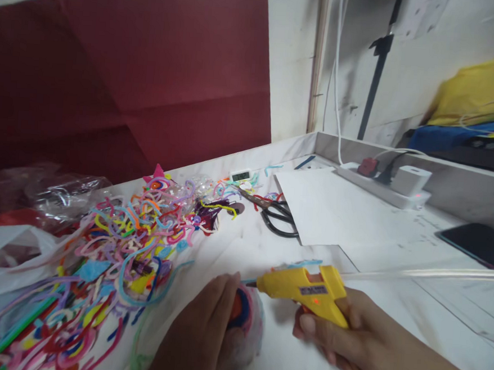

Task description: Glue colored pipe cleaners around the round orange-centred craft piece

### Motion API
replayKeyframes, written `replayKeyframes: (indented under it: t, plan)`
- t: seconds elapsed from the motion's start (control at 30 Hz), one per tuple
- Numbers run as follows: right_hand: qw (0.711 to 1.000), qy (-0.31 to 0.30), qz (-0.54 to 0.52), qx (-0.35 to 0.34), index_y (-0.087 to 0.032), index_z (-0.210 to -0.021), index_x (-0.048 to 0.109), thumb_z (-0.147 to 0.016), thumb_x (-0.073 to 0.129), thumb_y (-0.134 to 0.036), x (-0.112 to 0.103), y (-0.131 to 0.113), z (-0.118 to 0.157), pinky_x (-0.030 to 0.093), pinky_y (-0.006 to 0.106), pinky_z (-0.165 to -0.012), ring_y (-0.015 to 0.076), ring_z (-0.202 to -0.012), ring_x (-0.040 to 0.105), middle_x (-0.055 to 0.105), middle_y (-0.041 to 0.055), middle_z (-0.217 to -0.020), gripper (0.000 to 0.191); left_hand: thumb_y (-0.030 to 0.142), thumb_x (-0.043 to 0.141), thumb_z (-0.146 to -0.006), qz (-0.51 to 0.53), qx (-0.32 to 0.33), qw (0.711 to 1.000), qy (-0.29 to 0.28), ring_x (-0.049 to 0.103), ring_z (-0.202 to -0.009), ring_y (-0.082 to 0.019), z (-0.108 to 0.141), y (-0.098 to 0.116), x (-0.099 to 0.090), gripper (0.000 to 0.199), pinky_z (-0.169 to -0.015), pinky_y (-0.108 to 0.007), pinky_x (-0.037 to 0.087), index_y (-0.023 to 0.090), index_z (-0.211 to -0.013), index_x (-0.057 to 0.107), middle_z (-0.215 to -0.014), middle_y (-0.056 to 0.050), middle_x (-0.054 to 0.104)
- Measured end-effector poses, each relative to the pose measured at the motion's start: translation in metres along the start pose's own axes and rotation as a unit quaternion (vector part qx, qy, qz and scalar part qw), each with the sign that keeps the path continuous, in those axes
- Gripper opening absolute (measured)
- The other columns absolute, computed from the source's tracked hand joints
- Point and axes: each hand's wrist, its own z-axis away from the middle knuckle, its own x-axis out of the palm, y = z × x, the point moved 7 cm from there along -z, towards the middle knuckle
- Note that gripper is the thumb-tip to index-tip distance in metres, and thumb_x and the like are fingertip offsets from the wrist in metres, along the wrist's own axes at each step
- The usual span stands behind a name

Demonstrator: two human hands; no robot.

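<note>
Across the lower part of the frame, a white marbled table [225, 250] is seen, with a dark red panel [175, 61] set up behind it at the upper left. Much of the left side is covered by a tangled heap of coloured fuzzy stems [129, 239], mixed with clear plastic. Right of centre, a sheet of white paper [333, 213] is laid flat.

At the bottom centre, the left hand [198, 328] is seen from the back, its fingers kept close together against a round piece; whether that piece is gripped cannot be told, as the thumb is hidden. At the lower right, the right hand [342, 332] is wrapped around the handle of a yellow glue gun [307, 290], whose nozzle is pointed left, close to the left fingertips and the top of the piece.

At the right, a white power strip [382, 186] is loaded with plugs, and a dark phone [477, 243] is placed near the edge. Near the centre, black-handled scissors [266, 203] are partly covered by the paper. The round piece [250, 326], blurred, is shown in pink with a blue and orange centre. Beyond the scissors, a small digital display [241, 176] is propped.
</note>
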Motion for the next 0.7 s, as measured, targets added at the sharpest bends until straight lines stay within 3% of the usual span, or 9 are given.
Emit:
replayKeyframes:
  t: [0.13,0.47,0.7]
  plan:
    - [1.000,-0.004,0.002,-0.010,-0.018,-0.078,0.059,-0.075,0.064,-0.061,0.0014,0.0035,-0.0017,0.024,0.018,-0.039,0.0055,-0.044,0.032,0.044,-0.0063,-0.055,0.043,0.039,0.019,-0.105,-0.003,0.008,1.000,0.020,0.071,-0.106,-0.025,-0.0044,0.0013,-0.0037,0.063,-0.082,-0.034,0.063,0.017,-0.153,-0.016,-0.124,-0.015,0.069]
    - [1.000,0.002,0.020,-0.005,-0.018,-0.075,0.057,-0.076,0.062,-0.057,0.0036,0.0020,-0.0038,0.026,0.018,-0.039,0.0057,-0.044,0.034,0.045,-0.0064,-0.053,0.039,0.037,0.018,-0.105,-0.008,0.007,1.000,0.023,0.072,-0.103,-0.025,-0.0065,0.0030,-0.0049,0.063,-0.079,-0.034,0.064,0.016,-0.153,-0.017,-0.121,-0.016,0.070]
    - [0.999,-0.008,0.041,0.014,-0.019,-0.071,0.053,-0.071,0.061,-0.070,0.0036,-0.0029,0.0008,0.021,0.019,-0.039,0.0052,-0.044,0.029,0.041,-0.0072,-0.052,0.052,0.038,0.024,-0.105,0.004,-0.007,1.000,0.011,0.069,-0.110,-0.025,0.0005,0.0004,-0.0013,0.064,-0.084,-0.034,0.063,0.020,-0.154,-0.012,-0.129,-0.014,0.066]
